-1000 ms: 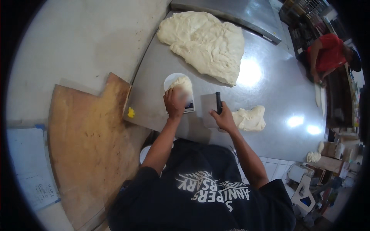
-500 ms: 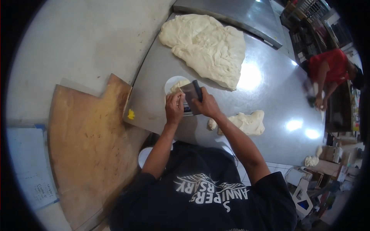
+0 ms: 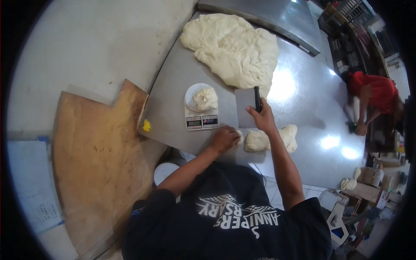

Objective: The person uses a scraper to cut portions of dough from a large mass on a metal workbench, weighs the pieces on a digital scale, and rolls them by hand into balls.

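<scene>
Left fingers (image 3: 234,133), moved off scale (image 3: 202,118), curl round small dough piece (image 3: 240,138); right fingers (image 3: 265,109) closed on scraper (image 3: 245,102).

The desk (image 3: 314,112) is being viewed steeply downward by a head-worn fisheye camera. The left hand (image 3: 226,138) and right hand (image 3: 263,117) are being seen from near above, around the dial's centre, the black shirt (image 3: 195,221) toward six o'clock; a co-worker (image 3: 376,93) is being caught farther off, toward three.

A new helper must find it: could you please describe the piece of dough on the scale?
On the steel table, look below-left of the huge dough slab for the white scale. The small dough lump lies on its round plate; no other dough in view does.
</scene>
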